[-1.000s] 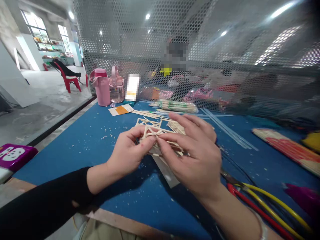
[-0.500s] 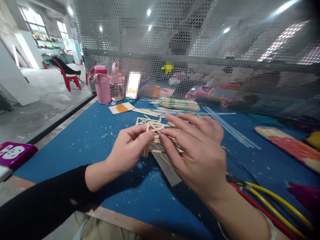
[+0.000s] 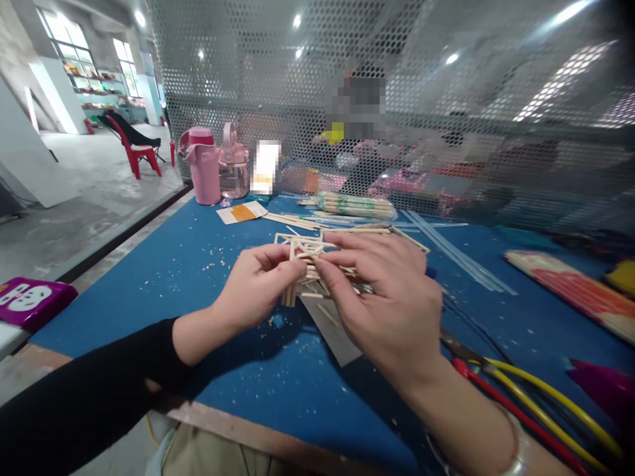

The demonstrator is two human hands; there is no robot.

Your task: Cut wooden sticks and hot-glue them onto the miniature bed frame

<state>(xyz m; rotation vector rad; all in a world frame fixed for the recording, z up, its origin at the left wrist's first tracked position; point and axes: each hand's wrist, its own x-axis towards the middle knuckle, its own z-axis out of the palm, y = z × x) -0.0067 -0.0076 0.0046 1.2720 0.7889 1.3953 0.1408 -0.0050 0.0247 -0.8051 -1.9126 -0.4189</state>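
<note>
1. Stick frame (image 3: 308, 254), small and openwork: I have it over the middle of the desk (image 3: 173, 271), between the near edge and the far one, partly above a grey board (image 3: 342, 347).
2. My left hand (image 3: 255, 284) has thumb and forefinger clamped on the frame's left end, by the upright sticks.
3. My right hand (image 3: 391, 291) has thumb and forefinger pinched at the frame's crossed sticks; I cannot tell whether a loose piece sits between the tips. My other right fingers reach over the frame, toward the desk's far edge.
4. By its thin sticks, I judge it very light, stiff along each piece, fragile at the joints and not slippery.
5. I'd grip the end uprights or a corner, where sticks meet, and press lightly; squeezing mid-span could snap a brace.
</note>
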